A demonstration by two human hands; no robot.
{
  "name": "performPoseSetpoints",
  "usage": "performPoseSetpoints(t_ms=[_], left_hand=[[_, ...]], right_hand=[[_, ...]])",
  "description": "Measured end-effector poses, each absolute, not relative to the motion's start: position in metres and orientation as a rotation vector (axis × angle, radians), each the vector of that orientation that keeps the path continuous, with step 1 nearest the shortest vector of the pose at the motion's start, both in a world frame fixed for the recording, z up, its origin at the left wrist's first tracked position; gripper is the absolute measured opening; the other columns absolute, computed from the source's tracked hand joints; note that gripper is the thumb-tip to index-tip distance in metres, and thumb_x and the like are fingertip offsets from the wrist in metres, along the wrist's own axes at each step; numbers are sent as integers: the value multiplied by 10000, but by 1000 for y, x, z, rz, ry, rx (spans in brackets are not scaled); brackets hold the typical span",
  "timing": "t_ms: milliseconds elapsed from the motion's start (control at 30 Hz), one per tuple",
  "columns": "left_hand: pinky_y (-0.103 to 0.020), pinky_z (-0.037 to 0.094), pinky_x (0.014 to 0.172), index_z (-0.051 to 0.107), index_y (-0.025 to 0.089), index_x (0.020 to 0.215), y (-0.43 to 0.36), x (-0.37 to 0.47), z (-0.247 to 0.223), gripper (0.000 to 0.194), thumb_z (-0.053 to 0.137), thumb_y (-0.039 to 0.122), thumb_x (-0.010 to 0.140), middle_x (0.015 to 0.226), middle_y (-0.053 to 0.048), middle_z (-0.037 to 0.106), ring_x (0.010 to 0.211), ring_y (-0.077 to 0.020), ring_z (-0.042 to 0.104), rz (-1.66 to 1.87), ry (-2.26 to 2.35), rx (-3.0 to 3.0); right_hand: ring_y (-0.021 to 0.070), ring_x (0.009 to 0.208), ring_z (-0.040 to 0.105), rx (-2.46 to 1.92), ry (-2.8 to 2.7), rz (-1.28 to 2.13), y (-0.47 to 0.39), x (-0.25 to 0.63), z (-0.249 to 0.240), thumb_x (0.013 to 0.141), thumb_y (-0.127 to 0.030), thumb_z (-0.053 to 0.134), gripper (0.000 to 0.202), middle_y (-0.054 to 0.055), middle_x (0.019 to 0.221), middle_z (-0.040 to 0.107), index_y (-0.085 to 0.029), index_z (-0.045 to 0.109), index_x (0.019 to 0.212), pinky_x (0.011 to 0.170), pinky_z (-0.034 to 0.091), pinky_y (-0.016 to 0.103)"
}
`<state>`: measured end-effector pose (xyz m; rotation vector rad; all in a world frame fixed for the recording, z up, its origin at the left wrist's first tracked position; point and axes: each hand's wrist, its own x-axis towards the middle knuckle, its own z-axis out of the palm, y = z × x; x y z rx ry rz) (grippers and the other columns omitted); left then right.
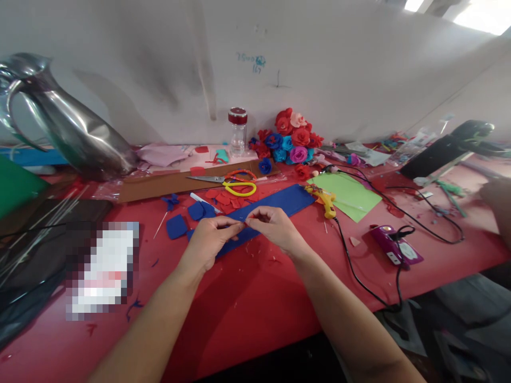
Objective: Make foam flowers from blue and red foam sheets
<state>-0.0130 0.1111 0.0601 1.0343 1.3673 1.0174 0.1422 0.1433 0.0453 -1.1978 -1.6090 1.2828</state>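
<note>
My left hand [209, 242] and my right hand [275, 229] meet fingertip to fingertip above a long blue strip [289, 205]. Both are closed in a pinch; something tiny, perhaps reddish, lies between the fingertips, too small to name. Rounded blue pieces [176, 227] rest left of my left hand, near a blue flower on a thin stick [171, 201]. Beyond my hands is a heap of red cut pieces [231, 201]. Scissors with orange and yellow handles [241, 189] lie behind that heap. To the right of the strip is a yellow glue gun [329, 203].
A steel jug [83, 122] stands at left, a red-lidded glass bottle [238, 133] by the wall. Handmade flowers [293, 138] are bunched behind. A black cord links to a purple power strip [395, 246]. Green sheet [357, 197]; blurred phone-like object [106, 266]; another person's arm [497, 197] at right.
</note>
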Motion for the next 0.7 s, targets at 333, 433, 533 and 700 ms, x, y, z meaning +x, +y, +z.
performPoseSetpoints(t_ms=[333, 433, 533, 700], left_hand=[[-233, 315, 510, 678, 164, 604, 114, -22, 63, 230, 784, 342, 503, 597, -18, 604, 541, -97, 478, 833, 1245, 798], [-232, 299, 498, 685, 164, 595, 114, -21, 64, 207, 789, 307, 489, 610, -28, 613, 536, -93, 465, 835, 1232, 809], [-232, 281, 489, 696, 164, 597, 114, -21, 65, 192, 792, 286, 483, 600, -22, 606, 522, -85, 440, 835, 1238, 834], [-240, 334, 537, 707, 167, 596, 114, -21, 65, 174, 792, 265, 479, 594, -20, 617, 549, -98, 474, 862, 1315, 856]], right_hand=[[115, 627, 550, -1119, -1650, 1330, 142, 144, 50, 699, -248, 570, 88, -1, 670, 652, -175, 617, 688, 611, 408, 241], [115, 615, 541, -1108, -1662, 1341, 142, 144, 51, 699, -261, 579, 92, -4, 662, 646, -179, 618, 687, 603, 404, 244], [109, 602, 520, -1120, -1674, 1329, 142, 145, 52, 696, -276, 590, 102, -13, 651, 628, -181, 622, 678, 588, 395, 241], [106, 601, 514, -1144, -1654, 1308, 142, 143, 50, 691, -272, 583, 103, -14, 648, 623, -179, 626, 683, 588, 393, 238]])
